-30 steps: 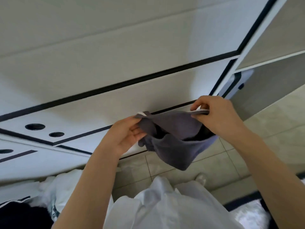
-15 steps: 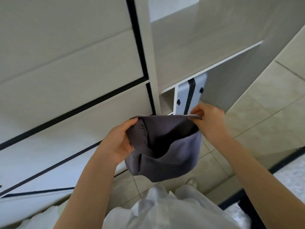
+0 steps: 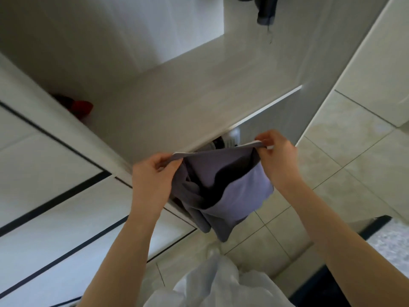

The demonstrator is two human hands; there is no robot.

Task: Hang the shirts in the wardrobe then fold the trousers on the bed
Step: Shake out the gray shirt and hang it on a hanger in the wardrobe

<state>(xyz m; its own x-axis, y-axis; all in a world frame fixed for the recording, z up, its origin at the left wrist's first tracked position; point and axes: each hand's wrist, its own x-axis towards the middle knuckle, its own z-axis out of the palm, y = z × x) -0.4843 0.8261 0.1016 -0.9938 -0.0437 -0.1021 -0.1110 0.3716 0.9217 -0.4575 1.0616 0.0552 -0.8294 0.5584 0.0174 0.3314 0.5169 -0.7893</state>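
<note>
We had turned to the wardrobe (image 3: 177,107); left hand (image 3: 152,173) and right hand (image 3: 276,156) pinched the purple garment (image 3: 239,189) taut before it, probably ready for hanging.

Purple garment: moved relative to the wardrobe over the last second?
Yes. The purple garment moved right along the wardrobe: it hung before the drawer fronts and is now before the open compartment under the shelf edge.

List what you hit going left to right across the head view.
red object → left hand → purple garment, gripped at its top edge by both hands → right hand → tiled floor
</note>
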